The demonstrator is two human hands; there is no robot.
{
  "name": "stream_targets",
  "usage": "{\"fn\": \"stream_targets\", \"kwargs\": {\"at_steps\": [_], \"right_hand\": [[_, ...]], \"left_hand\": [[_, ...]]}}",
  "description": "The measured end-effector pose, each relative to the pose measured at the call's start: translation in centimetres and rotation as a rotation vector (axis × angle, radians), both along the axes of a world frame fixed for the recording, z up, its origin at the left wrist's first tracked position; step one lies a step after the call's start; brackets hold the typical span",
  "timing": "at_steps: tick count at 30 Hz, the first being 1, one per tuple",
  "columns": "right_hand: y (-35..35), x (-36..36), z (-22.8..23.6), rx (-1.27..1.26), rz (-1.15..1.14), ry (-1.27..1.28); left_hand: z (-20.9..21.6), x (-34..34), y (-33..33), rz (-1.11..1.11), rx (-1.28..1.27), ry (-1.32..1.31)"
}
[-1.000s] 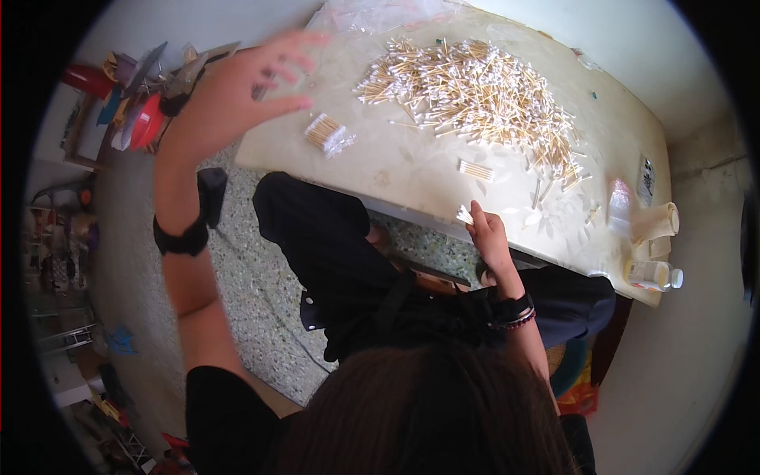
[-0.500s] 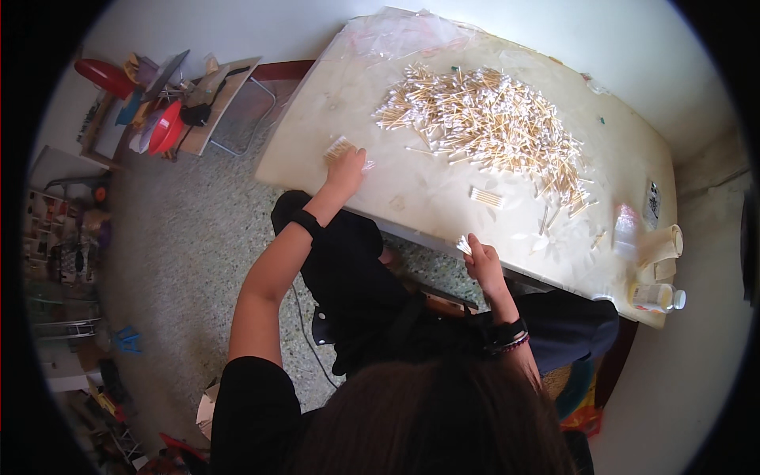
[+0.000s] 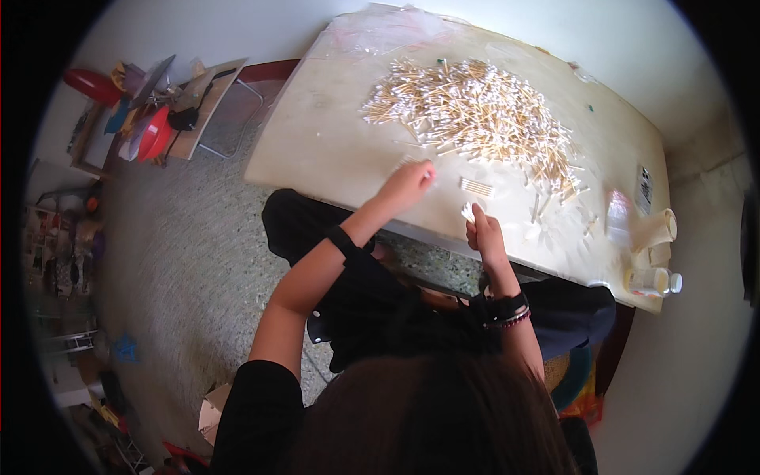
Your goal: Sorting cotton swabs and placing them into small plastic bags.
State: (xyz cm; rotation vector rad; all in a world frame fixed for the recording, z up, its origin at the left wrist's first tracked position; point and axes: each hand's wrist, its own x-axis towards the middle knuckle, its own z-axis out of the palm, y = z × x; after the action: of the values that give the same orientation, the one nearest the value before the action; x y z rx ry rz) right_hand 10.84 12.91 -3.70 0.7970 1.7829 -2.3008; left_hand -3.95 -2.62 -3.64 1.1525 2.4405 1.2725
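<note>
My left hand [image 3: 407, 188] is closed over the table, left of a short row of cotton swabs [image 3: 477, 187]. Pale swab ends [image 3: 405, 163] show faintly, blurred, beyond its knuckles; the rest is hidden by the hand. Close to the table's front edge, my right hand [image 3: 486, 237] is closed round a small bunch of cotton swabs [image 3: 468, 212], white tips pointing up past the thumb. A big loose pile of cotton swabs [image 3: 483, 111] with wooden sticks spreads over the table beyond both hands.
Clear plastic sheeting [image 3: 388, 32] lies at the far left of the pale table [image 3: 297, 119]. At the right end are a plastic bag [image 3: 618, 215], a beige roll [image 3: 659, 228] and a bottle [image 3: 653, 282]. A red round object [image 3: 154, 133] sits among clutter on the left.
My left hand has moved right across the table, and the swabs that lay under it at the left are gone from there. My right hand has risen slightly toward the row of swabs.
</note>
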Motion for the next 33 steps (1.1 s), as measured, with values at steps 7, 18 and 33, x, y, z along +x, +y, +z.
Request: {"fn": "stream_targets", "kwargs": {"at_steps": [7, 18, 33], "right_hand": [[1.2, -1.2, -1.4, 0.579, -0.132, 0.072], [1.5, -1.0, -2.3, 0.982, -0.002, -0.013], [0.5, -0.5, -1.7, 0.908, 0.025, -0.041]], "left_hand": [[-0.2, 4.1, 4.4, -0.174, 0.043, -0.388], [1.4, 5.3, 4.1, -0.223, 0.275, -0.755], [-3.3, 1.4, 3.4, -0.269, -0.415, -0.083]]}}
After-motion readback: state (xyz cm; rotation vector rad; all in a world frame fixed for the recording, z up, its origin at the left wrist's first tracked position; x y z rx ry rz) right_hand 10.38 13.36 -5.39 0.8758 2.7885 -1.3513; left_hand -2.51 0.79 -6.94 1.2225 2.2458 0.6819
